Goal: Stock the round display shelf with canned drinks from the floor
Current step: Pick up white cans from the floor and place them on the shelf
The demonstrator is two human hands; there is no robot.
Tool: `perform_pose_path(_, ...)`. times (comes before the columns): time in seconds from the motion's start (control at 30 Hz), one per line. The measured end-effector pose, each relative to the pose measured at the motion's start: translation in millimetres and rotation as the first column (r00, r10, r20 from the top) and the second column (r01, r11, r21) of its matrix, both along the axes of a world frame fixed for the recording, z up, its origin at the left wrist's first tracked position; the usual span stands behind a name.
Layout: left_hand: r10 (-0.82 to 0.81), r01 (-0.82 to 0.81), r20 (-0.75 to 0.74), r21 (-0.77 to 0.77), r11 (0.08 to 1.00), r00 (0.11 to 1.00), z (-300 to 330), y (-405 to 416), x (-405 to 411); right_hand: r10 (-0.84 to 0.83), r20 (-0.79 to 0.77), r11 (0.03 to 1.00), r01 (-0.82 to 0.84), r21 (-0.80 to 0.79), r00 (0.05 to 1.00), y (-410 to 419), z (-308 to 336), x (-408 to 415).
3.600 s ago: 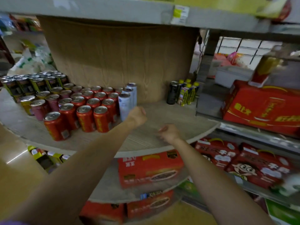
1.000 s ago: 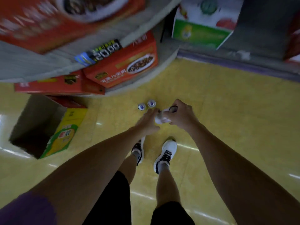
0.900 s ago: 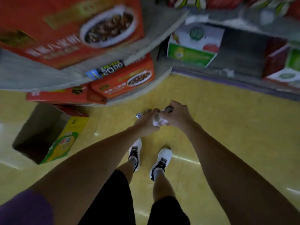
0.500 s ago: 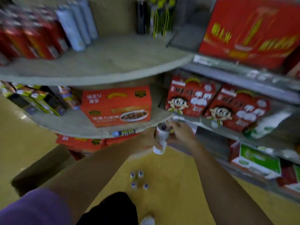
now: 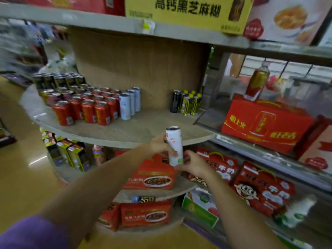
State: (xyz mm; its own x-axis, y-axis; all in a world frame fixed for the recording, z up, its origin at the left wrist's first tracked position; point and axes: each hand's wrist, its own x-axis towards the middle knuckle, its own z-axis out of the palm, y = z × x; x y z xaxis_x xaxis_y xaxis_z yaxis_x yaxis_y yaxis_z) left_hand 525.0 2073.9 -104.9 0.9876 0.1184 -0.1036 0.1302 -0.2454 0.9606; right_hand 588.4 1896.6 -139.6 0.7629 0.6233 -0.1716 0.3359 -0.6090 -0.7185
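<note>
**Q:** How much of the stocking is done?

**A:** Part of it, I'd judge. On the round display shelf (image 5: 125, 130), left of centre in the frame, a block of red cans (image 5: 84, 106) stands in rows, with darker cans behind them toward the upper left. Just right of the red block is a short line of three pale slim cans (image 5: 130, 103). The middle and right of the shelf board are mostly bare wood, apart from a small cluster of black and yellow drinks (image 5: 186, 103) near the back wall. So there's room for a good many more. The floor isn't in view here, so I can't say how many remain down there.

**Q:** Where's the can you're carrying?

**A:** The white slim can (image 5: 173, 146) is at frame centre, in front of the shelf's front edge and not yet on it. My left hand (image 5: 159, 147) wraps its middle from the left; my right hand (image 5: 193, 163) curls round its lower end from below right.

**Q:** Which way does it point?

**A:** Its long axis is close to vertical, leaning a touch left at the top, with the lid end up.
</note>
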Motion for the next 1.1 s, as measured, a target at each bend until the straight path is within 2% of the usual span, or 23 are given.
perform_pose_path(0.17, 0.065, -0.061, 0.016, -0.175, 0.983, 0.998, 40, 40, -21, -0.048, 0.209, 0.992, 0.022, 0.127, 0.977, 58, 22, -15)
perform_pose_path(0.27, 0.139, -0.122, 0.07, -0.213, 0.97, 0.988, 63, 62, -32, -0.063, 0.293, 0.992, 0.027, 0.123, 0.954, 95, 25, -27)
perform_pose_path(0.4, 0.263, -0.258, 0.106, -0.057, 0.965, 0.959, 78, 99, -39, -0.05, 0.393, 0.999, 0.046, 0.019, 0.918, 144, 33, -42)
perform_pose_path(0.47, 0.3, -0.305, 0.115, 0.03, 0.952, 0.947, 82, 119, -44, -0.022, 0.352, 0.999, 0.003, 0.054, 0.936, 168, 34, -44)
perform_pose_path(0.6, 0.312, -0.324, 0.132, 0.082, 0.942, 0.941, 80, 166, -51, 0.027, 0.273, 0.991, -0.062, 0.122, 0.962, 210, 34, -43)
perform_pose_path(0.7, 0.351, -0.368, 0.144, 0.117, 0.922, 0.925, 76, 198, -51, -0.001, 0.246, 0.988, -0.038, 0.152, 0.969, 242, 34, -44)
perform_pose_path(0.8, 0.392, -0.43, 0.19, 0.253, 0.867, 0.9, 76, 222, -46, -0.055, 0.236, 0.988, 0.019, 0.15, 0.97, 278, 32, -52)
perform_pose_path(0.97, 0.365, -0.434, 0.242, 0.383, 0.815, 0.899, 64, 253, -33, -0.155, 0.237, 0.985, 0.13, 0.116, 0.959, 330, 16, -47)
perform_pose_path(1.1, 0.227, -0.302, 0.208, 0.491, 0.817, 0.951, 61, 284, -16, -0.216, 0.232, 0.976, 0.2, 0.09, 0.948, 351, 8, -43)
